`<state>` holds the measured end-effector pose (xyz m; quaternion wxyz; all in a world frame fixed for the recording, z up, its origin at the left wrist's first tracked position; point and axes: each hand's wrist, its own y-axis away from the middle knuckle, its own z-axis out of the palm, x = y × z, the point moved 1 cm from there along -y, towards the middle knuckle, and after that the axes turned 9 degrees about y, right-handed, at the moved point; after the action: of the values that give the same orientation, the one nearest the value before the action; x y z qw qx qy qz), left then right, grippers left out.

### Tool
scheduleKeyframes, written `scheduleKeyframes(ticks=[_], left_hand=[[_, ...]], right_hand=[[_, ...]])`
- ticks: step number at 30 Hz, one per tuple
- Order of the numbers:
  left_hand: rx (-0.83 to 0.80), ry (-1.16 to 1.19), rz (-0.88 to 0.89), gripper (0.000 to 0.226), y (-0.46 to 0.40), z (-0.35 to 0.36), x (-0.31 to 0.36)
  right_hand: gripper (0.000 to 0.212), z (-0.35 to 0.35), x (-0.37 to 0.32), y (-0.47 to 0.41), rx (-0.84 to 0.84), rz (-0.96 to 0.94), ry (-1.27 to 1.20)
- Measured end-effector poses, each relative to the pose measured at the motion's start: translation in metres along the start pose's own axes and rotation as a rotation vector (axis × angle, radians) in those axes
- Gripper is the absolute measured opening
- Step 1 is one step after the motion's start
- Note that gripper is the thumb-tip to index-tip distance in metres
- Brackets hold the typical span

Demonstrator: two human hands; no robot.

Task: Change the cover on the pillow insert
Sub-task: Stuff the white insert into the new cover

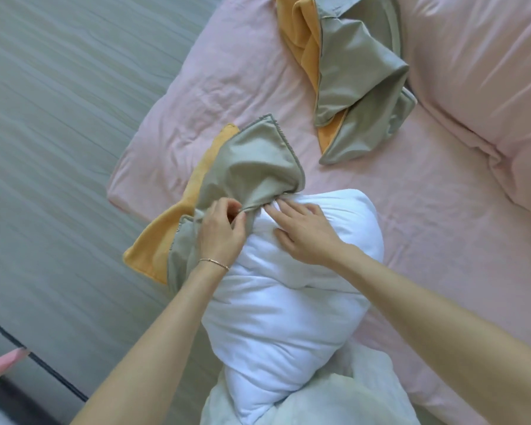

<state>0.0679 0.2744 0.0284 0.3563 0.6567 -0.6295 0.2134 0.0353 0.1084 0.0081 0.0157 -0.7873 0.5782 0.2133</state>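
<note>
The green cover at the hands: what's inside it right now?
Only the far tip of the white insert enters the green cover, where the left hand pinches its opening. How far in is hidden. Right hand presses the insert.

Bare forearms, no sleeves; thin gold chain bracelet (pixel 214 264) on left wrist.

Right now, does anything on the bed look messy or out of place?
Yes. A second green and orange cover lies crumpled near the pink pillows, and the white insert sits bunched, mostly outside the cover being handled.
</note>
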Motion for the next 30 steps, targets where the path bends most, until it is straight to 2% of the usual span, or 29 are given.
scheduleKeyframes(ticks=[2,4,5,8,11,13,17,23,26,28,30], left_hand=[[0.08,-0.192,0.243,0.024,-0.005,0.0,0.002],[0.004,-0.235,0.451,0.027,-0.011,0.009,0.015],[-0.049,-0.241,0.504,0.029,-0.015,0.015,0.02],[-0.153,-0.37,0.483,0.025,-0.032,0.03,0.03],[-0.279,-0.543,0.31,0.024,-0.052,0.035,0.033],[-0.345,-0.595,0.268,0.026,-0.062,0.034,0.034],[-0.349,-0.174,0.001,0.017,-0.082,0.01,0.034],[-0.393,0.329,-0.405,0.009,-0.077,0.002,0.032],[-0.385,0.514,-0.454,0.018,-0.066,0.005,0.038],[-0.393,0.558,-0.442,0.019,-0.056,0.008,0.044],[-0.41,0.57,-0.418,0.02,-0.048,0.011,0.048]], right_hand=[[0.045,-0.013,0.015,0.004,0.045,0.123,-0.185],[0.037,-0.022,0.033,0.002,0.146,0.303,-0.343],[0.036,-0.025,0.041,-0.001,0.128,0.377,-0.359],[0.039,-0.025,0.054,-0.013,-0.099,0.455,-0.313],[0.047,-0.021,0.056,-0.023,-0.305,0.432,-0.255],[0.05,-0.022,0.056,-0.027,-0.378,0.424,-0.256],[0.041,-0.028,0.042,-0.01,-0.243,0.352,-0.266],[0.05,-0.026,-0.001,0.004,-0.116,0.096,-0.237],[0.051,-0.014,-0.002,-0.003,-0.087,0.088,-0.21],[0.043,-0.007,0.004,-0.009,-0.102,0.128,-0.172],[0.045,-0.001,0.011,-0.012,-0.154,0.149,-0.129]])
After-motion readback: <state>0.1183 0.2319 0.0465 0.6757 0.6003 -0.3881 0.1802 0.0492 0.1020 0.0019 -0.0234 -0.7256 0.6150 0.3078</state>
